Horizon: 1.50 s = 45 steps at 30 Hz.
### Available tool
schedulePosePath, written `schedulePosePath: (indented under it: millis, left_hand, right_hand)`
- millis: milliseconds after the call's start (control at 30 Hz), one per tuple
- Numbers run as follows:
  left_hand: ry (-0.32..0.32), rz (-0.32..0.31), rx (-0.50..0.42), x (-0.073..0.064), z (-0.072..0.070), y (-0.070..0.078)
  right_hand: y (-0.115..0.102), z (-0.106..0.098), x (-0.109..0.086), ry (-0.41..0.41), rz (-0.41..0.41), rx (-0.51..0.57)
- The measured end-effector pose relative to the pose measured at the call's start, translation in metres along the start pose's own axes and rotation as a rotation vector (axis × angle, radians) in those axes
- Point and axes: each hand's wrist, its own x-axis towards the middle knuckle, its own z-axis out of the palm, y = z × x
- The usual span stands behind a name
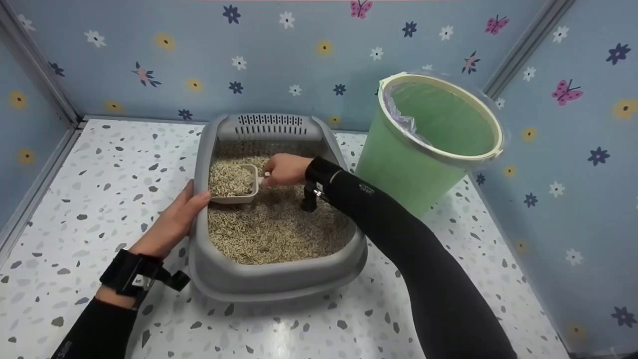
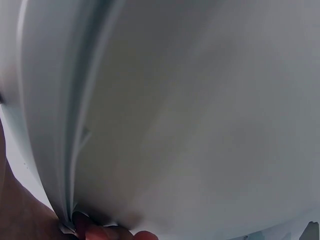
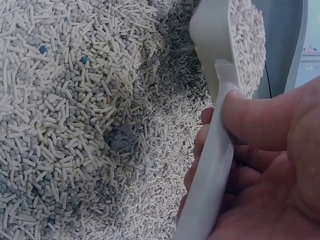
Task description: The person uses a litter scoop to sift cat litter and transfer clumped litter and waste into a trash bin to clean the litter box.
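Observation:
A grey litter box [image 1: 276, 279] holds pale, pellet-like cat litter [image 1: 279, 234]. My right hand [image 1: 286, 169] grips the handle of a light-coloured litter scoop [image 1: 258, 184], which is heaped with litter and held over the box's left side. In the right wrist view, thumb and fingers wrap round the scoop handle [image 3: 207, 185], and a grey clump [image 3: 121, 137] lies in the litter below. My left hand [image 1: 177, 214] grips the box's left rim, thumb on top. Fingers [image 2: 107, 232] curl under the box's edge in the left wrist view; the rest of that hand is mostly hidden.
A green bin [image 1: 398, 159] with a cream rim and a clear liner stands right of the box, close to the wall. Flowered blue panels [image 1: 279, 40] bound the space at the back and both sides. The floor [image 1: 124, 174] is white and speckled.

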Motion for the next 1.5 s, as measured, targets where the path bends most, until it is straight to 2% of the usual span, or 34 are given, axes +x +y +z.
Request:
schedulePosePath:
  millis: [500,967,1200,1367,1500]
  left_hand:
    - [0.011,0.003,0.038,-0.001,0.0,-0.001]
    - [0.014,0.002,0.014,0.001,0.001,-0.002]
    - [0.011,0.005,0.003,0.004,0.008,-0.004]
    - [0.015,0.006,0.014,0.002,0.005,-0.002]
    - [0.019,0.008,0.006,-0.001,0.001,-0.001]
  right_hand:
    - [-0.003,-0.004,-0.005,0.012,-0.013,0.019]
    - [-0.002,-0.004,-0.005,0.018,-0.018,0.03]
    - [0.001,-0.008,-0.015,0.007,0.044,-0.016]
    - [-0.005,-0.013,-0.025,0.008,0.071,-0.013]
    - [-0.008,-0.017,-0.034,0.047,0.1,0.007]
